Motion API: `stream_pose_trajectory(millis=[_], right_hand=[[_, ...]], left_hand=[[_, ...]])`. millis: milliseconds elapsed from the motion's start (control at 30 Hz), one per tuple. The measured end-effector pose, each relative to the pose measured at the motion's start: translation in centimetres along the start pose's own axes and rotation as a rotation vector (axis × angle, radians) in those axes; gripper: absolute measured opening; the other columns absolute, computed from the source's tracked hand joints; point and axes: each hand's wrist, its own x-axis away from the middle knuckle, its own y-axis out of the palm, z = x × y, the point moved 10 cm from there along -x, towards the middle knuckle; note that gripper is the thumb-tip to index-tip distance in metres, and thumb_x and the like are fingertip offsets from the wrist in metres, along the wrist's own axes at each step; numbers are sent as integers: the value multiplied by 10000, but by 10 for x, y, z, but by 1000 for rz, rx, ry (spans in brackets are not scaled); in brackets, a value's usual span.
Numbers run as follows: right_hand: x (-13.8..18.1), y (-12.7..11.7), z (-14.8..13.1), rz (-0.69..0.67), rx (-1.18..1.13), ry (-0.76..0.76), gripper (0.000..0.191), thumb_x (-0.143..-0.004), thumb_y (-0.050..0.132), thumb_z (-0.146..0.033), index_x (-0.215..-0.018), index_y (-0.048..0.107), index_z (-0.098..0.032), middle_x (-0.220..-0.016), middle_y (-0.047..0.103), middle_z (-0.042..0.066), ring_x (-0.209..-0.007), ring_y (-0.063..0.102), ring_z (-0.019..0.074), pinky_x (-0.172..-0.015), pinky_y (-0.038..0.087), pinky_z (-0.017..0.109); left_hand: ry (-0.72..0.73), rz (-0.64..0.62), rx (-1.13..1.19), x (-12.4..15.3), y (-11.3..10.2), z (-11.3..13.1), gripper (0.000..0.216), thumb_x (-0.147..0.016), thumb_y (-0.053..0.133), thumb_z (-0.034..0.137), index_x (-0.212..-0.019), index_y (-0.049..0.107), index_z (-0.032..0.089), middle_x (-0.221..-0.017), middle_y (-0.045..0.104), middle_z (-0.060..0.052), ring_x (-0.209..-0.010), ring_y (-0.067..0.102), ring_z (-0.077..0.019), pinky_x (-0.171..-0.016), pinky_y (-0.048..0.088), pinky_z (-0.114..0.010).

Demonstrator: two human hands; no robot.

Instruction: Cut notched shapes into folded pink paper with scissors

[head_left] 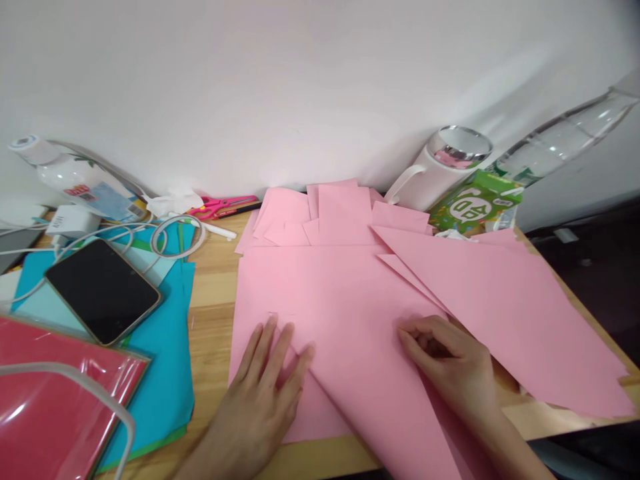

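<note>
A large pink paper sheet [345, 293] lies on the wooden desk [213, 313], folded into diagonal flaps. My left hand [265, 387] rests flat on its near left part, fingers stretched out beside a folded edge. My right hand [450, 363] presses on the fold near the middle, fingers curled down onto the paper. A second pink triangular flap [500, 300] spreads out to the right, past my right hand.
Smaller pink paper pieces [320, 217] lie at the back. On the left are blue paper [170, 373], a red packet [55, 400], a phone [103, 290], white cables [170, 237], and pink scissors [220, 205]. A white mug [440, 173], green carton [475, 200] and bottle [560, 143] stand back right.
</note>
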Motion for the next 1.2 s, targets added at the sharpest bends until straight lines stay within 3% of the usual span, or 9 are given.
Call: stream_pose_trajectory(millis=[500,1200], right_hand=[[1,-2,4,26,-4,32,77,-781,622,-252,-725,650,-207,-642,573,-3,-529,487,123,-482,408,249],[0,1,5,14,12,26,68,-778,619,-247,-740,647,-197,-647,571,-9,-528,487,111,-486,403,232]], left_hand=[[-12,14,15,-1,-2,-3,519,-847,522,228,-1352,406,195,-1427,351,-179,-1345,195,-415,-1010,331,-581],[-1,33,13,-3,-7,-1,496,-841,528,232,-1326,436,184,-1393,389,-194,-1334,224,-420,-989,355,-575]])
